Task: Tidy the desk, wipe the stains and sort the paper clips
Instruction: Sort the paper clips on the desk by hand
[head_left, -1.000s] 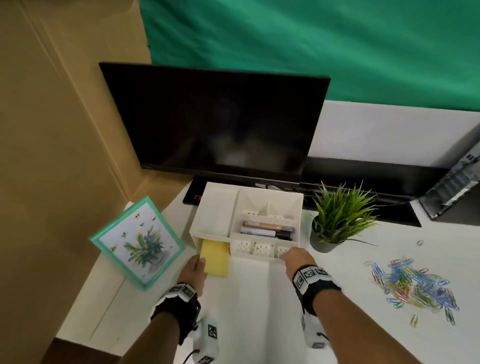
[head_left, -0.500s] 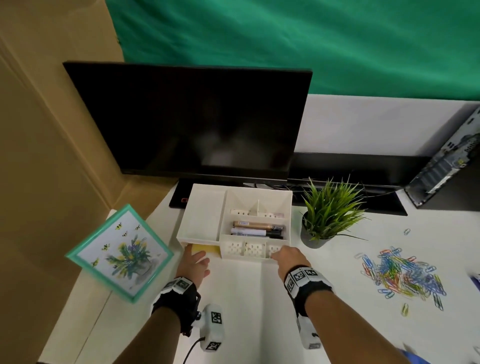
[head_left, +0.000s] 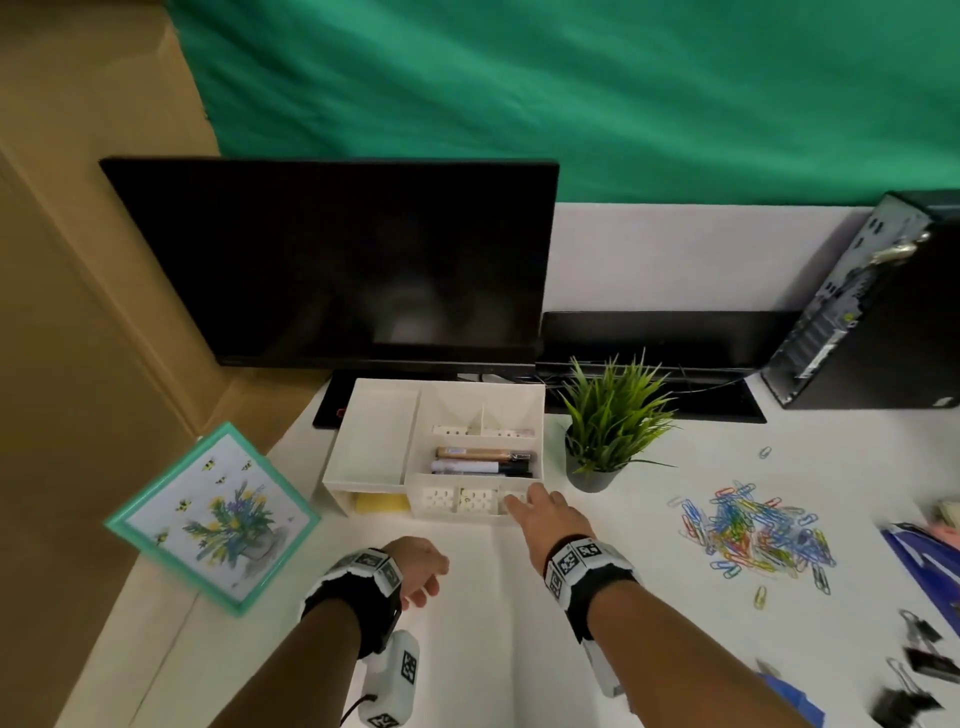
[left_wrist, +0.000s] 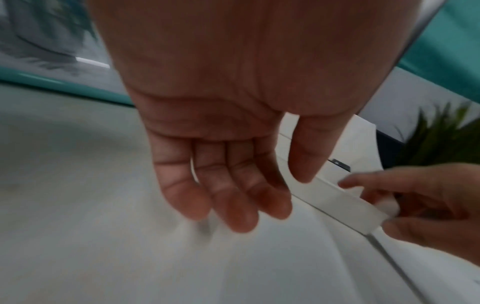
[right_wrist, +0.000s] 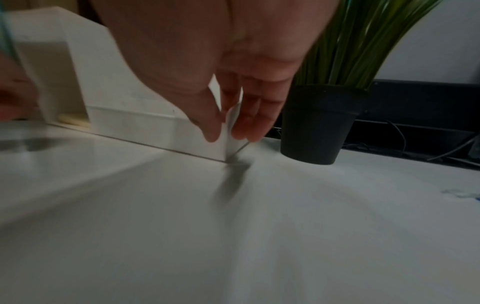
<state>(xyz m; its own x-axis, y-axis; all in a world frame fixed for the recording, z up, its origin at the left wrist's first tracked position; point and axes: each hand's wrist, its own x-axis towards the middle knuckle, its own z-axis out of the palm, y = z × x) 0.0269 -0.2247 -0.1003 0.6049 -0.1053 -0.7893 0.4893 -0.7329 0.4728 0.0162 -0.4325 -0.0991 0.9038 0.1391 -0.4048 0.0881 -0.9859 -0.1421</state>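
A white desk organizer (head_left: 382, 441) stands in front of the monitor, with pens (head_left: 483, 462) in its middle slot. A yellow pad (head_left: 379, 503) lies tucked in the gap under its left tray, also seen as a pale slab (right_wrist: 75, 121). My right hand (head_left: 524, 501) pinches the organizer's front right corner (right_wrist: 200, 142), thumb on the front face and fingers on the side. My left hand (head_left: 426, 587) hovers empty over the desk nearer to me, fingers relaxed (left_wrist: 233, 205). A pile of coloured paper clips (head_left: 753, 535) lies to the right.
A potted plant (head_left: 608, 431) stands right beside the organizer. A teal picture frame (head_left: 213, 519) leans at the desk's left edge. Behind are a monitor (head_left: 332, 265) and a computer tower (head_left: 872, 306). Black binder clips (head_left: 919, 660) and a blue folder (head_left: 924, 561) lie at the far right.
My left hand pushed the yellow pad under the organizer's left tray, let go of it and drew back toward me. My right hand stayed at the organizer's front right corner.
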